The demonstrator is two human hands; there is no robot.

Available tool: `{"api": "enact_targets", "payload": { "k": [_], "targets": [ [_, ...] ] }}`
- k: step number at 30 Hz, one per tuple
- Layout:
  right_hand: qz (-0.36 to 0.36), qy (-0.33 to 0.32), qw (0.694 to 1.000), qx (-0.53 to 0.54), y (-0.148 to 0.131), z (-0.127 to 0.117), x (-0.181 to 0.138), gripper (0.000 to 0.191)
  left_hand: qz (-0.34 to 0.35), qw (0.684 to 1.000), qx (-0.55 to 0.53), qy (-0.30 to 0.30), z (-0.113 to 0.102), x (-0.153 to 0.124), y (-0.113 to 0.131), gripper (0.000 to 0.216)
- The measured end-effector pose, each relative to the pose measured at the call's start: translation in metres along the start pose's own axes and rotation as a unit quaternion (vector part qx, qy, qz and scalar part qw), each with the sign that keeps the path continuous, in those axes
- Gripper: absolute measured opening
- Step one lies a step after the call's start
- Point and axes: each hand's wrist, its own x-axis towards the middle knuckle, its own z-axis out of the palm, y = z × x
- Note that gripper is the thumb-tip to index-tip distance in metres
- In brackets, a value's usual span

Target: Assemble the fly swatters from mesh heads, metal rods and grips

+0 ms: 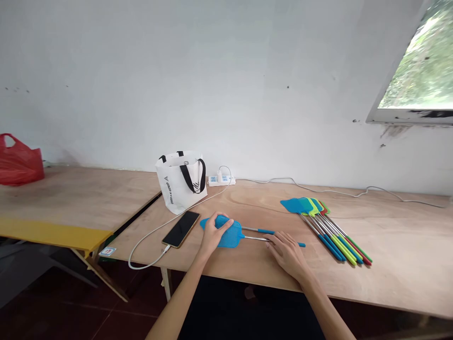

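Observation:
A blue fly swatter (231, 234) lies flat on the wooden table (389, 264) in front of me. My left hand (213, 232) rests on its mesh head, fingers spread and flat. My right hand (286, 250) lies on its metal shaft near the blue grip, fingers stretched out. A second blue swatter seems to lie just behind the first; its handle (265, 231) shows between my hands.
A fan of several coloured fly swatters (325, 226) lies to the right. A phone (181, 228) on a white charging cable sits left of my hand. Behind it stand a white tote bag (182, 182) and a power strip (220, 179). A red plastic bag (18, 160) sits on the left table.

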Motion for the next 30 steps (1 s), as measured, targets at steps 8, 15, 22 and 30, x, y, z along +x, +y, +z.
{"api": "enact_targets", "payload": {
  "k": [8,15,22,30],
  "targets": [
    [0.013,-0.029,0.999,0.009,-0.005,0.009,-0.004,0.037,0.021,0.999,0.005,-0.046,0.016,-0.011,0.009,0.028],
    [-0.023,-0.057,0.998,0.029,-0.019,0.012,0.003,0.037,0.017,0.997,0.016,-0.080,0.024,-0.021,0.015,0.027],
    [-0.016,-0.058,0.998,0.022,-0.023,0.011,0.004,0.033,0.014,0.996,-0.008,-0.083,0.027,-0.016,0.003,0.025],
    [0.001,-0.054,0.999,0.004,-0.023,0.013,0.005,0.034,0.015,0.997,-0.002,-0.082,0.019,-0.009,-0.004,0.023]
  ]
}}
